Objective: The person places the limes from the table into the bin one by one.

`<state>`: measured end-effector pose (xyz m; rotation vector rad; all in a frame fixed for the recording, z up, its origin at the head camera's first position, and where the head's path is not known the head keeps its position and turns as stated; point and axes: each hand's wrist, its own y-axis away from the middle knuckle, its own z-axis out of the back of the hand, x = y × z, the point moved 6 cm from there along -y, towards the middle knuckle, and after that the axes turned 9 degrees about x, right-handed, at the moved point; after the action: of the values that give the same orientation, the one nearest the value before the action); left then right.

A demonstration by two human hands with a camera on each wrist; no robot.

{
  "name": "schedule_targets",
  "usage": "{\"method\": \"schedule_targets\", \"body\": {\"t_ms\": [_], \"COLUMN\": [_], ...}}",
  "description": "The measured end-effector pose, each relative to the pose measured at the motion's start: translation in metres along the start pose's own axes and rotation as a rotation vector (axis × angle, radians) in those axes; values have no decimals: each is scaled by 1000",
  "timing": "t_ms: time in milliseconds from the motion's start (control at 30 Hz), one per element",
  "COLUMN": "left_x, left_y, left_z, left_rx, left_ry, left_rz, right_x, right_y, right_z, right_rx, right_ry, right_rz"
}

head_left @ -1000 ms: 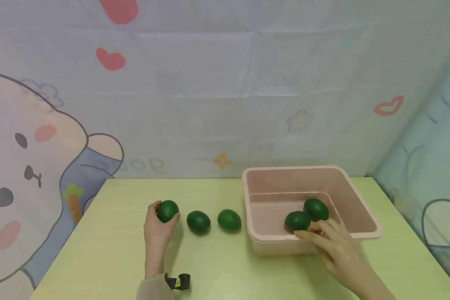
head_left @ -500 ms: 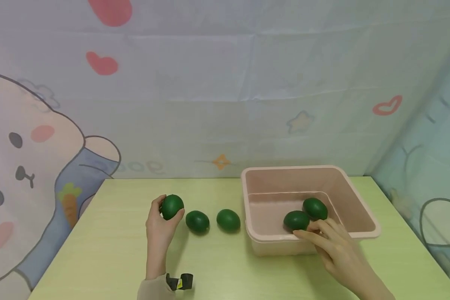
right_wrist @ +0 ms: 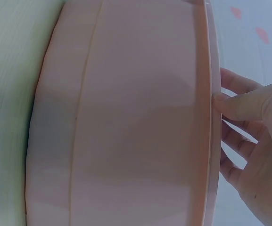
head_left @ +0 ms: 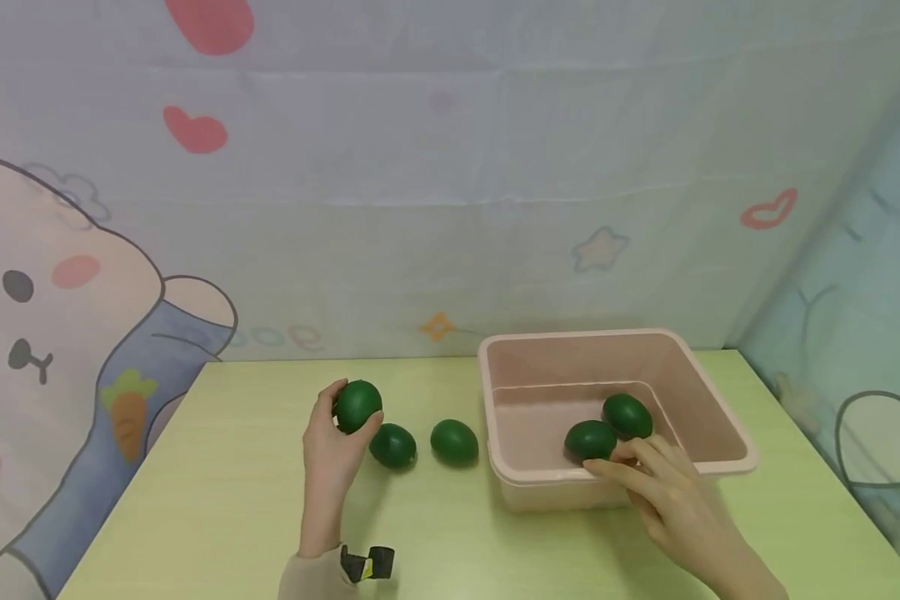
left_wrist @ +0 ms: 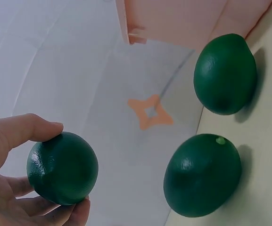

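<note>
My left hand (head_left: 335, 450) holds a dark green lime (head_left: 359, 407) between thumb and fingers, raised above the table; the left wrist view shows that lime (left_wrist: 62, 168) clearly. Just right of it a second lime (head_left: 393, 447) lies on the table, with a third lime (head_left: 454, 442) beside that. A pink plastic bin (head_left: 495, 433) stands on the right, and two limes, a nearer lime (head_left: 591, 440) and a farther lime (head_left: 627, 416), lie inside. My right hand (head_left: 671, 500) grips the bin's front rim, thumb outside and fingers over the edge; the right wrist view shows this rim (right_wrist: 213, 141).
The pale yellow-green table (head_left: 217, 467) ends at a cartoon-printed cloth backdrop (head_left: 390, 167) behind and at the sides. A black wrist strap mount (head_left: 375, 562) sits on my left wrist.
My left hand has lifted its lime and carried it up and to the right, near the second lime. My right hand keeps its place on the bin's rim.
</note>
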<state>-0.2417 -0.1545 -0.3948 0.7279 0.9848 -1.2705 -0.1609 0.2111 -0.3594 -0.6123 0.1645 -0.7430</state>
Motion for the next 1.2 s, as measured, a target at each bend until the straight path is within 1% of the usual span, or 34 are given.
{"method": "schedule_targets", "body": {"t_ms": [300, 533, 700, 867, 1000, 1200], "left_x": [-11, -23, -31, -38, -44, -56], "left_y": [0, 0, 0, 1, 1, 2], "left_z": [-10, -18, -24, -29, -34, -40], "left_rx": [15, 19, 30, 34, 46, 71], "left_ry": [-1, -24, -33, -32, -31, -45], "left_rz": [-33, -60, -85, -120, -141, -194], "right_x": [0, 2, 1, 0, 0, -1], "right_y": [1, 0, 0, 0, 0, 0], "right_z": [-2, 0, 0, 0, 0, -1], "right_rx": [15, 2, 5, 14, 11, 11], "right_ry": [-2, 0, -1, -3, -3, -7], "right_rz": [-8, 4, -2, -8, -5, 0]}}
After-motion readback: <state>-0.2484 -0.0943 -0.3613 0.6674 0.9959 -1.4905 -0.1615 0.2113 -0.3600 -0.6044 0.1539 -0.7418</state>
